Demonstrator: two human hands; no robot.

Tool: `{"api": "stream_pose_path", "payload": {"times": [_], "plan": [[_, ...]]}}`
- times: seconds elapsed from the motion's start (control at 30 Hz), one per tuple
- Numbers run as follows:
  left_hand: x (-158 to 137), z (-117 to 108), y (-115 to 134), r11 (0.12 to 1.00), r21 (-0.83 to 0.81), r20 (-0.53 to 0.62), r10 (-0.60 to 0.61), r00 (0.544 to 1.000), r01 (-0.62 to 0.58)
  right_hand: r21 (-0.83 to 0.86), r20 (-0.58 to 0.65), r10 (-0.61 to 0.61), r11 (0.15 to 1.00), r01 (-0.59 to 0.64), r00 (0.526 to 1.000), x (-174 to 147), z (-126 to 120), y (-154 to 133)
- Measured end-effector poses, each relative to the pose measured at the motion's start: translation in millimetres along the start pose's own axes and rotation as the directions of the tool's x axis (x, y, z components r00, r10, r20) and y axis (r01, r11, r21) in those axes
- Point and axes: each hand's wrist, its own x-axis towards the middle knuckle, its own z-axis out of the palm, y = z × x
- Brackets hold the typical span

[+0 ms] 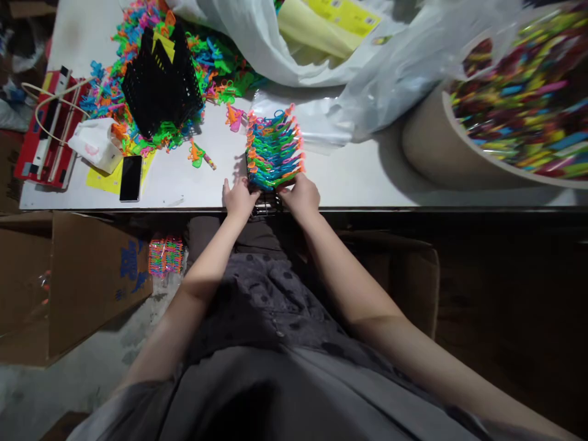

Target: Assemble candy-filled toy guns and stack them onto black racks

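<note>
A stack of small colourful plastic pieces (274, 150), in blue, green, pink and orange rows, sits in a black wire rack (265, 205) at the table's near edge. My left hand (239, 197) is closed around the near left corner of the rack, thumb pointing inward. On the opposite side, my right hand (303, 197) grips the near right corner, its thumb close to the lowest row. The undersides of both hands' fingers are partly hidden. Just beyond the stack lie loose pink and orange pieces (235, 117).
A heap of similar pieces (215, 55) surrounds a black basket (160, 86). Left are a red sealer-like device (48, 128), a tissue pack (97, 144) and a phone (131, 178). Clear bags (312, 116) lie behind; a large filled tub (441, 141) stands right. A cardboard box (92, 288) is below.
</note>
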Motion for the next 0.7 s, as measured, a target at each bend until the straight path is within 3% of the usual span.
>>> {"api": "stream_pose_path", "payload": {"times": [0.43, 0.7], "plan": [[-2, -12, 4, 0.998, -0.024, 0.057, -0.056, 0.997, 0.058, 0.012, 0.033, -0.018, 1.0, 0.018, 0.999, -11, 2, -4], [-16, -17, -13, 0.994, -0.108, 0.032, -0.012, 0.999, 0.015, 0.185, 0.08, -0.105, 0.979, 0.088, 0.991, 4, 6, 9]]}}
